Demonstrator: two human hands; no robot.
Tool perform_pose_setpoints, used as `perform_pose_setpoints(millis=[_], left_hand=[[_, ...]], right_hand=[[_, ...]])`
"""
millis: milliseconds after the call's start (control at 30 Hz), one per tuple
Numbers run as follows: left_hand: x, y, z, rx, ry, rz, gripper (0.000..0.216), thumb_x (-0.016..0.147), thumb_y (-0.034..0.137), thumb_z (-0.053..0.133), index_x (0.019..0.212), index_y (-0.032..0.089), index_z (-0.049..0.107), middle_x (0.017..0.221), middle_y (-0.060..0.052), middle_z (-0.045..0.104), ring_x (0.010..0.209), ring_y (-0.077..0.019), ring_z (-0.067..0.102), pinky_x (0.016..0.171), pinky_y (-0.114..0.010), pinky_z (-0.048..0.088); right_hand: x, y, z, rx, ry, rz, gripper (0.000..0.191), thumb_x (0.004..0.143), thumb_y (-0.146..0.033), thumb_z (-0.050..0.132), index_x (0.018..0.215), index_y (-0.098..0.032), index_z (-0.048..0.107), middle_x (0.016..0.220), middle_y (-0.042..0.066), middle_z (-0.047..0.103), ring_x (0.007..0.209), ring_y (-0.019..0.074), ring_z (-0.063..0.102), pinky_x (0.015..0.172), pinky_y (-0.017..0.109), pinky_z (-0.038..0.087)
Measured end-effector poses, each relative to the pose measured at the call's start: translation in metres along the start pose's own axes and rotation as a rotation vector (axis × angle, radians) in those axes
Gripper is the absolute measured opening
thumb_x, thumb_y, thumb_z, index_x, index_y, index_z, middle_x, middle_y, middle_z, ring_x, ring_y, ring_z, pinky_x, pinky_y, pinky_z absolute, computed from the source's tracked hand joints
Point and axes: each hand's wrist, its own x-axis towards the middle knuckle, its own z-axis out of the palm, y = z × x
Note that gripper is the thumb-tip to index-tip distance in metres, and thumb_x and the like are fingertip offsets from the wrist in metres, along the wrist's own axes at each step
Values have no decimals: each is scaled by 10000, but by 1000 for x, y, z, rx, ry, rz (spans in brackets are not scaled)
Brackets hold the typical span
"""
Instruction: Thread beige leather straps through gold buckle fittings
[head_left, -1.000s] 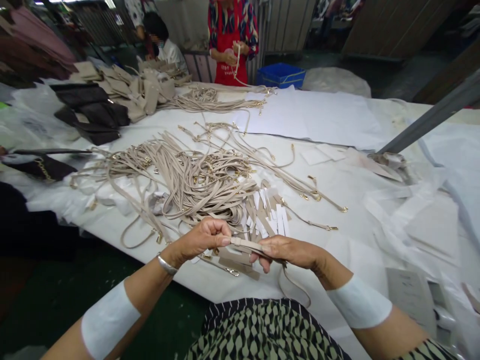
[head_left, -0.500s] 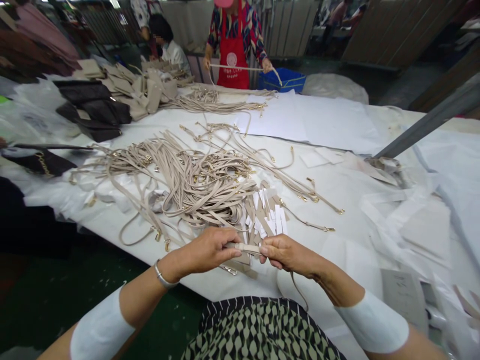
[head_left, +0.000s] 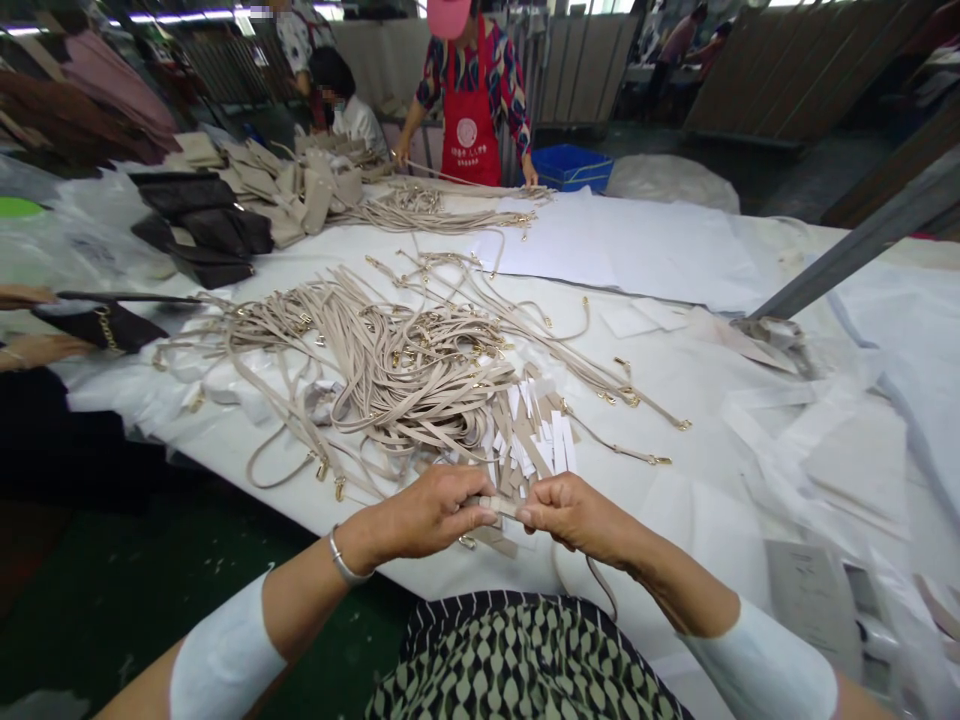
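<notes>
Pinching beige strap (head_left: 504, 505), left hand (head_left: 431, 512), right hand (head_left: 574, 515) now closer together

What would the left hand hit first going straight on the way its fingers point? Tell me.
The right hand: the left hand points right along the strap both pinch, and their fingertips look almost touching.

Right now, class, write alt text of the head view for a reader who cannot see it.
The left hand and right hand pinch a beige strap between them over the near table edge. Behind lies a pile of straps with gold clasps; a person in a red apron stands opposite.
</notes>
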Motion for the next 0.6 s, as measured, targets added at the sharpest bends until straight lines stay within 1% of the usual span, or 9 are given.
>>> perform_pose_setpoints(millis=[100,167,267,333,367,400,467,533,600], left_hand=[[1,4,-2,-2,23,-15,194,949,290,433,938,147,565,794,-39,573,747,-152,523,705,-248,389],[1,3,-2,-18,8,-22,201,952,297,428,949,150,565,809,-42,574,761,-154,523,717,-250,391],[-1,1,2,-84,-41,-2,211,953,322,429,982,162,564,842,-47,588,793,-158,536,745,-249,400],[-1,-1,7,-102,-61,11,223,953,340,425,1009,173,562,855,-51,599,811,-165,545,756,-255,405],[0,-1,9,-92,-66,13,227,952,349,424,1016,179,560,857,-53,602,815,-169,548,755,-258,406],[1,0,11,-70,-73,16,226,951,354,422,1019,185,556,857,-53,605,815,-171,550,750,-259,406],[2,2,12,0,-90,34,212,947,356,417,1008,197,544,852,-49,606,803,-171,553,731,-261,402],[2,4,12,85,-96,59,184,942,345,409,979,205,522,851,-47,608,789,-172,552,711,-265,395],[1,2,15,174,-80,68,161,936,341,405,944,206,494,861,-49,613,772,-174,548,684,-273,387]], right_hand=[[-1,4,4,61,-9,0,384,762,-507,636,674,-140,568,419,-98,373,353,42,285,364,174,207],[-4,6,2,109,-46,0,409,798,-550,592,782,-142,570,443,-79,456,364,55,349,384,169,258],[-10,8,-5,100,-221,-13,460,859,-593,495,965,-149,552,521,-36,563,440,96,477,475,199,382],[-13,8,-10,30,-338,-59,469,886,-595,449,1001,-155,561,583,-17,582,514,112,529,556,228,426],[-14,7,-11,-18,-373,-80,470,893,-596,435,995,-158,570,605,-12,582,540,113,536,580,232,429],[-15,6,-12,-61,-386,-94,474,897,-601,422,986,-161,577,620,-9,578,549,110,531,586,230,425],[-15,6,-11,-115,-382,-91,503,890,-630,402,981,-166,574,619,-11,562,523,103,502,547,217,406],[-13,6,-9,-147,-335,-86,545,873,-669,384,939,-164,575,579,-21,528,475,95,451,485,202,365],[-9,7,-6,-162,-252,-109,567,858,-691,385,881,-162,589,551,-32,483,459,87,401,451,197,318]])
